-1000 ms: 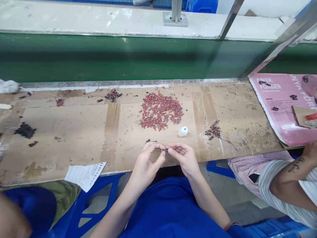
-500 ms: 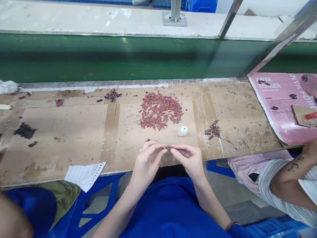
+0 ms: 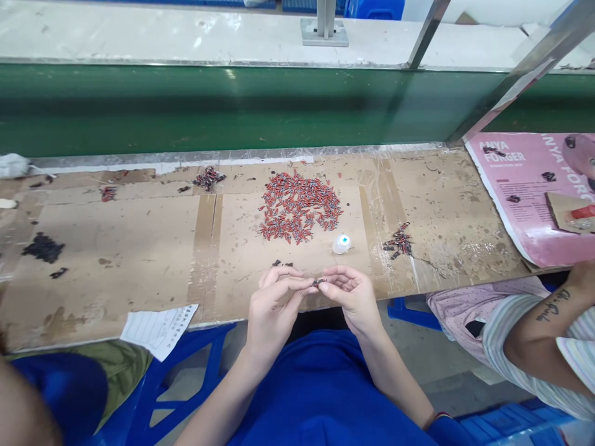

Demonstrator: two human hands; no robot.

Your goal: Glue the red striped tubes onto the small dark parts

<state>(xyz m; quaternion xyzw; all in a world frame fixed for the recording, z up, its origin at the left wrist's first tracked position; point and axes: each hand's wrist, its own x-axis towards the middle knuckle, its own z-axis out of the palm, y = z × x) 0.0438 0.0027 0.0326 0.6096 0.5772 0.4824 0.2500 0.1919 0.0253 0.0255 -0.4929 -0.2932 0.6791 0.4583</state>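
My left hand (image 3: 277, 305) and my right hand (image 3: 352, 296) meet over the near edge of the bench. Between their fingertips is a small dark piece (image 3: 318, 282) with some red on it, pinched from both sides; its exact kind is too small to make out. Just beyond my left fingers lie a few dark bits (image 3: 282, 264). Farther out a broad pile of small red-and-silver parts (image 3: 300, 207) is spread on the cardboard. A small translucent white rounded container (image 3: 341, 244) stands between that pile and my right hand.
A heap of dark-and-red pieces (image 3: 398, 241) lies to the right, another (image 3: 209, 178) at the back left, and black pieces (image 3: 44, 248) far left. Lined paper (image 3: 158, 328) overhangs the front edge. People sit at both sides. A green belt (image 3: 209, 111) runs behind the cardboard.
My right fingers have shifted and curled more around the small dark piece, and both hands sit slightly lower. More dark bits show beyond my left fingers. The view has moved slightly.
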